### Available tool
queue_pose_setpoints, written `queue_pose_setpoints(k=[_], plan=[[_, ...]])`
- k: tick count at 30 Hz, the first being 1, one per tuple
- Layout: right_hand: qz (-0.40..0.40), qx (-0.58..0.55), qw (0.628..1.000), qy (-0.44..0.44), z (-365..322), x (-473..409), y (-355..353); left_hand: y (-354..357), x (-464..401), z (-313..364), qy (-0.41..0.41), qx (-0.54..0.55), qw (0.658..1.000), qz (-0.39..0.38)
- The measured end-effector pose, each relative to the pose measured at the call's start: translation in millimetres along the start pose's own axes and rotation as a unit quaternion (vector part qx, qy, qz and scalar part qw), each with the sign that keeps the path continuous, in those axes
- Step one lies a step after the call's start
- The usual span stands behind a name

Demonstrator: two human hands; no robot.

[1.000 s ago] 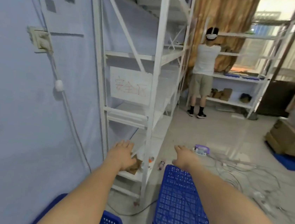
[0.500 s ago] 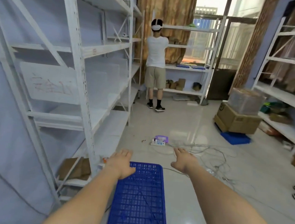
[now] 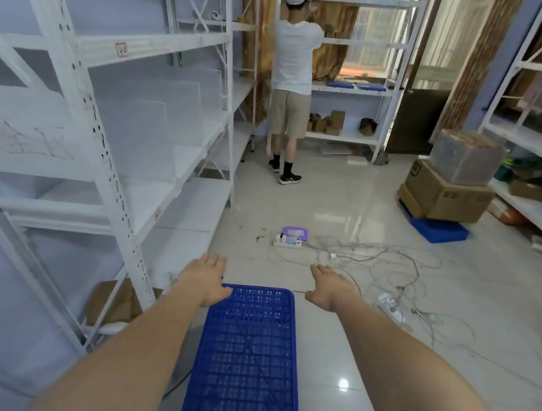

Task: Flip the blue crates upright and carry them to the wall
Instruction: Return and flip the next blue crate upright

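View has swung right since the last frame, so the blue crate (image 3: 246, 361) sits centred on the floor, mesh base up. Left hand (image 3: 204, 277) touches its far-left corner, right hand (image 3: 329, 288) hovers beside it, fingers loose on both. Red writing on the shelf sign (image 3: 17, 139) is unreadable.

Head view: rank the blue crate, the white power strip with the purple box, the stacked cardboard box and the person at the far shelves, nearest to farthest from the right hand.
From the right hand:
1. Blue crate, just to its left, below.
2. Power strip, on the floor ahead.
3. Cardboard box, ahead to the right.
4. Person, at the far shelves.
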State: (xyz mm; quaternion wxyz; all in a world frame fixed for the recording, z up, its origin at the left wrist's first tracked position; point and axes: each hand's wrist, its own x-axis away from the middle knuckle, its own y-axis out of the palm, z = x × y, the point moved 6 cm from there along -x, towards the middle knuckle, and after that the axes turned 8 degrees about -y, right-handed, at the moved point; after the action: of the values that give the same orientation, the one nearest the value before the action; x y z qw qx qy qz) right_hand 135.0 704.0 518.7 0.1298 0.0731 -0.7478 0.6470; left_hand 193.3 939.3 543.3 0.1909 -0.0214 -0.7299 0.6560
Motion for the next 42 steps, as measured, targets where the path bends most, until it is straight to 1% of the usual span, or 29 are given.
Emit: queue_pose_setpoints(k=[6,9,12,15,18,23,27,31,37,40,42], plan=[[-0.014,-0.020,0.999,0.045,26,-78,-18,-15,-107,7,0.036,0.031,0.999,-0.011],[-0.013,-0.067,0.994,0.081,38,-117,-22,-14,-160,10,0.049,0.030,0.998,-0.026],[-0.019,-0.108,0.988,0.108,48,-151,-9,7,-203,18,0.052,0.057,0.996,-0.048],[-0.052,-0.113,0.986,0.109,51,-177,24,53,-230,30,0.076,0.059,0.991,-0.091],[-0.087,-0.126,0.979,0.131,59,-195,74,115,-245,36,0.083,0.058,0.984,-0.149],[-0.161,-0.165,0.963,0.137,68,-219,188,238,-250,30,0.035,0.079,0.962,-0.257],[-0.214,-0.217,0.940,0.154,80,-227,291,342,-245,24,0.000,0.074,0.942,-0.326],[-0.251,-0.279,0.906,0.193,96,-229,386,429,-245,26,-0.039,0.077,0.921,-0.379],[-0.241,-0.365,0.866,0.244,115,-242,482,530,-263,36,-0.093,0.097,0.913,-0.385],[-0.221,-0.407,0.843,0.273,128,-256,521,568,-266,40,-0.110,0.107,0.911,-0.383],[-0.200,-0.441,0.821,0.301,138,-267,545,585,-266,43,-0.114,0.103,0.911,-0.383]])
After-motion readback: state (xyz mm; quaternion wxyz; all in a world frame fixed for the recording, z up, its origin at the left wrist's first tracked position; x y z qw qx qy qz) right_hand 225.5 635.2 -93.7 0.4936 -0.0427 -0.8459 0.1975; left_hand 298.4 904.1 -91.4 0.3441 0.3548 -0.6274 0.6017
